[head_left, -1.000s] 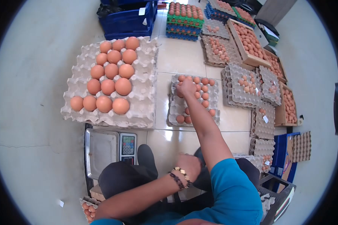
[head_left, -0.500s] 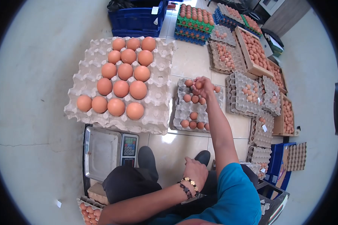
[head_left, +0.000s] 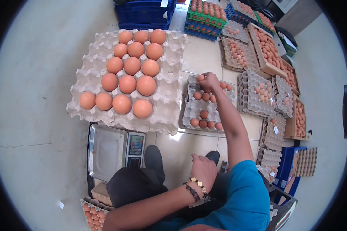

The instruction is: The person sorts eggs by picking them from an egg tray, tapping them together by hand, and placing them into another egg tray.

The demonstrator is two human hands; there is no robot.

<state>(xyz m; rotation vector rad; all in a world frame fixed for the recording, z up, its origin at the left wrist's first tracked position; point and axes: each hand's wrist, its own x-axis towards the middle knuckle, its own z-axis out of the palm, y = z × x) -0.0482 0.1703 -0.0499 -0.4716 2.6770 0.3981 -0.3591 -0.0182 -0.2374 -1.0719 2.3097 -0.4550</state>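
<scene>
My right hand point(head_left: 209, 82) reaches down over a grey egg tray point(head_left: 194, 111) on the floor. Its fingers are closed around a brown egg point(head_left: 206, 91), mostly covered by the hand; another egg point(head_left: 200, 77) sits beside the fingers. More brown eggs point(head_left: 203, 114) lie in that tray in scattered rows. My left hand point(head_left: 204, 169), with beaded bracelets at the wrist, hovers near my lap with fingers curled under; whatever it may hold is hidden. Nearer to me, a larger-looking pulp tray point(head_left: 169, 82) carries several brown eggs point(head_left: 132, 66), with bare cups along both sides.
A digital scale point(head_left: 136, 144) with a metal pan point(head_left: 108, 152) stands below the near tray. On the right are stacked trays point(head_left: 248, 94) and wooden crates point(head_left: 272, 67) of eggs. Blue bins point(head_left: 144, 15) and green and blue trays point(head_left: 206, 23) stand at the back.
My right hand has lowered towards the floor tray with the egg, its fingers now more hidden. My left hand stays curled near my lap. The whole view has shifted slightly.
</scene>
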